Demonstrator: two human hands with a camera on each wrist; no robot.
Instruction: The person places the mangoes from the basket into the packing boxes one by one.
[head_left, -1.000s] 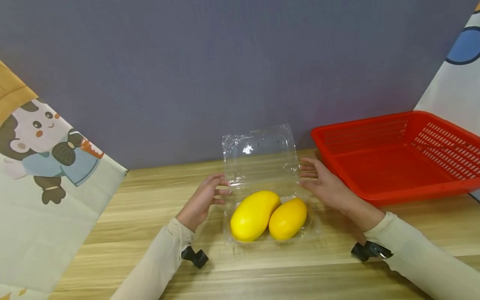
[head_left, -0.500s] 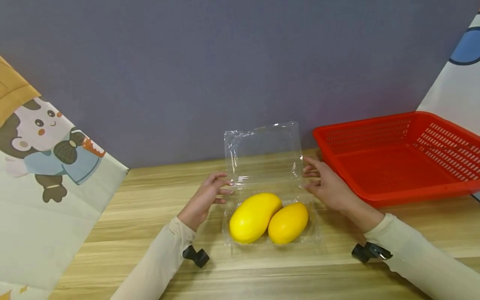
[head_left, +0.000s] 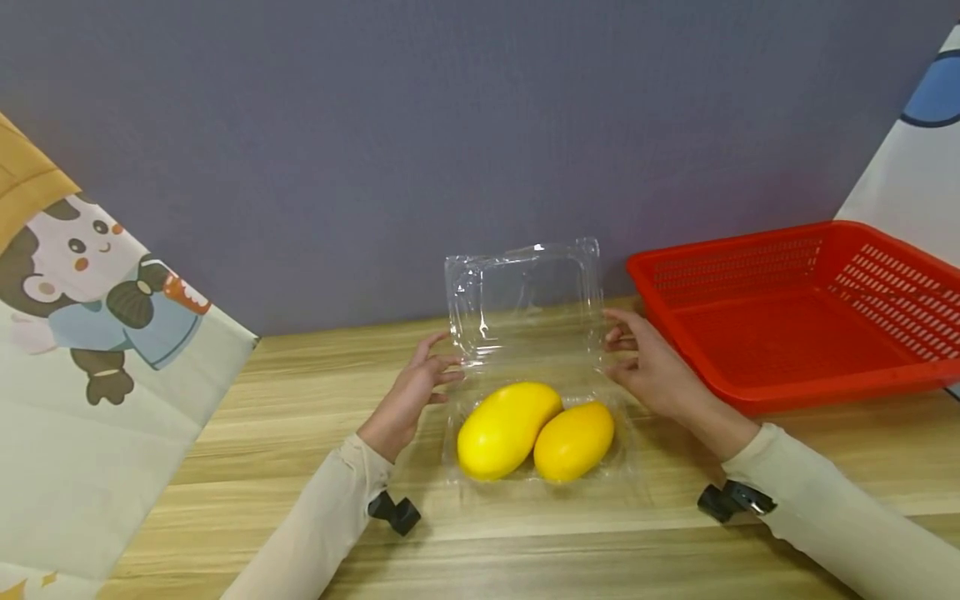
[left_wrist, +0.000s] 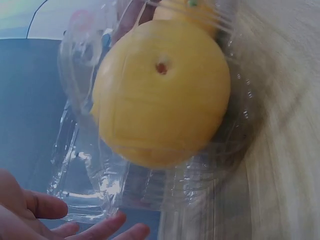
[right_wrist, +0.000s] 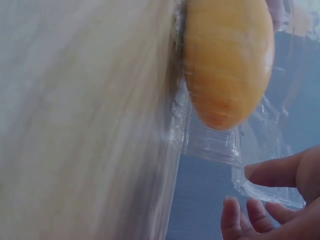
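Two yellow mangoes, a larger one (head_left: 506, 433) on the left and a smaller one (head_left: 573, 442) on the right, lie in the base of a clear plastic clamshell box on the table. Its transparent lid (head_left: 523, 304) stands raised at the back, leaning away. My left hand (head_left: 408, 396) is at the lid's left edge, fingers loosely extended with the tips right at the plastic. At the opposite edge is my right hand (head_left: 656, 367), its fingers relaxed; the right wrist view has its thumb (right_wrist: 275, 172) overlapping the lid's corner. Through the clear wall, the left wrist view shows a mango's end (left_wrist: 160, 110).
A red perforated basket (head_left: 772, 396) stands close beyond my right hand. Behind the wooden table (head_left: 315, 392) rises a grey panel (head_left: 375, 167). A cloth with a cartoon figure (head_left: 97, 300) borders the left side.
The lid has swung further upright, its top edge higher than before. Both hands have stayed beside it, with the left fingers shifting slightly upward. The mangoes remain in the base.
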